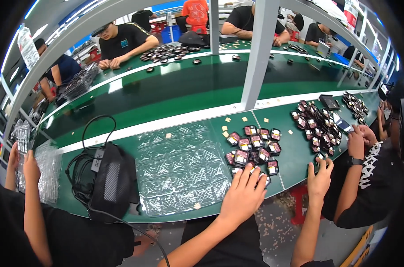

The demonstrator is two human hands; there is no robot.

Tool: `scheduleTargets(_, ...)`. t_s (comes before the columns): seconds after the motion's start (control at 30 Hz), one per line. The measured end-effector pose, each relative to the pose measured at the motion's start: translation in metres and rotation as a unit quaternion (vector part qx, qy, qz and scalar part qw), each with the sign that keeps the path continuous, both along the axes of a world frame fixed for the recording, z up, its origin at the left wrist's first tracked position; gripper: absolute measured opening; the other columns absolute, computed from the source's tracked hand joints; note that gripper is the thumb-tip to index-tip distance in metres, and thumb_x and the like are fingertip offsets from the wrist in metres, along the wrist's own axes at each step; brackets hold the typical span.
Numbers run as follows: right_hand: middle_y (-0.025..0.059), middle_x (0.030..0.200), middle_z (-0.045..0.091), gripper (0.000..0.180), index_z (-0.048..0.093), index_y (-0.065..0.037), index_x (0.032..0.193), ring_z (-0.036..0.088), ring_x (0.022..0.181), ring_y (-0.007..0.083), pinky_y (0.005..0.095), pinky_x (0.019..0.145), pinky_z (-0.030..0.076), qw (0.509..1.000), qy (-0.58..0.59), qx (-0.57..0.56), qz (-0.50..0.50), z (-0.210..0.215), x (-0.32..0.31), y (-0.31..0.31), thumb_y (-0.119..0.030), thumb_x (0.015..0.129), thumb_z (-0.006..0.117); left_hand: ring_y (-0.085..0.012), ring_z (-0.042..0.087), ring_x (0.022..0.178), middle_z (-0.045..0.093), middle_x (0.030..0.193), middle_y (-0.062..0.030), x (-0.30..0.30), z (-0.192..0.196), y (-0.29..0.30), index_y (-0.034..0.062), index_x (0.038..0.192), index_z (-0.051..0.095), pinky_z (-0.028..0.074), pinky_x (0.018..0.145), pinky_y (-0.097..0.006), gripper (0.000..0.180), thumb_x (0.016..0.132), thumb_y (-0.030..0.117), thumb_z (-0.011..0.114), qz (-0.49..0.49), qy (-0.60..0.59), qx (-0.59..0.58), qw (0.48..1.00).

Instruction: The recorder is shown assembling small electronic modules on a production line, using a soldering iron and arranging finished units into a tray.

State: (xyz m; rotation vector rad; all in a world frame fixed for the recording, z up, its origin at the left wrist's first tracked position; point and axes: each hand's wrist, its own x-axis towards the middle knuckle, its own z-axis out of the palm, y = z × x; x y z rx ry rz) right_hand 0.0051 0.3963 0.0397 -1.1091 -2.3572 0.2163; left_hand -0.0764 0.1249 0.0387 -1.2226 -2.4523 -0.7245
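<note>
L hand [243, 193], fingers slightly spread, covers part of small black packs [256, 141] nr table's [288, 153] front edge; R hand [319, 180] pinches dark pack [316, 166], same edge, farther R.

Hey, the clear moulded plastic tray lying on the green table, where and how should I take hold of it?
Probably pinch the clear moulded plastic tray by its near rim, coming from your own side. It lies flat, with that rim close to the front edge of the green table; the black bag crowds its left, and small black cases its right.
</note>
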Motion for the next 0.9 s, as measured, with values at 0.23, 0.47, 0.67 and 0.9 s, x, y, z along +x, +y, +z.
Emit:
scheduleTargets(0.23,0.0211,0.115,0.067,0.022,0.060,0.005,0.105,0.067,0.101,0.0391,0.0453,0.090,0.053,0.984,0.100,0.004,0.146,-0.008,0.019,0.016,-0.006,0.093,0.075,-0.0392,0.054,0.138,0.063,0.136,-0.0137,0.004,0.002,0.006,0.0079,0.123,0.072,0.046,0.113,-0.055,0.036,0.091,0.023,0.078,-0.042,0.016,0.101,0.994)
scheduleTargets(0.47,0.0163,0.120,0.069,0.027,0.063,0.001,0.096,0.060,0.082,0.0158,0.0295,0.074,0.048,0.936,0.255,-0.090,0.225,0.017,0.032,-0.063,-0.005,0.083,0.086,-0.0342,0.069,0.119,0.071,0.118,-0.0095,0.031,0.015,-0.031,0.0083,0.114,0.076,0.056,0.102,-0.051,0.034,0.080,0.006,0.080,-0.106,0.000,0.251,0.962)
scheduleTargets(0.67,0.0205,0.126,0.074,0.050,0.067,-0.005,0.101,0.076,0.093,0.0235,0.0280,0.067,0.056,0.800,0.206,-0.212,0.522,0.034,0.034,-0.151,-0.018,0.068,0.102,-0.0293,0.059,0.136,0.058,0.147,-0.0183,0.065,0.012,-0.070,-0.0036,0.149,0.047,0.047,0.114,-0.043,0.059,0.101,0.017,0.075,-0.127,-0.551,0.521,0.639)
scheduleTargets(0.9,0.0176,0.131,0.073,0.055,0.063,-0.007,0.115,0.079,0.096,0.0263,0.0298,0.069,0.061,0.726,0.184,-0.192,0.635,0.033,0.015,-0.173,-0.022,0.075,0.097,-0.0289,0.061,0.131,0.061,0.136,-0.0201,0.056,0.003,-0.100,-0.0030,0.148,0.045,0.053,0.108,-0.040,0.073,0.097,0.036,0.079,-0.143,-0.634,0.501,0.572)
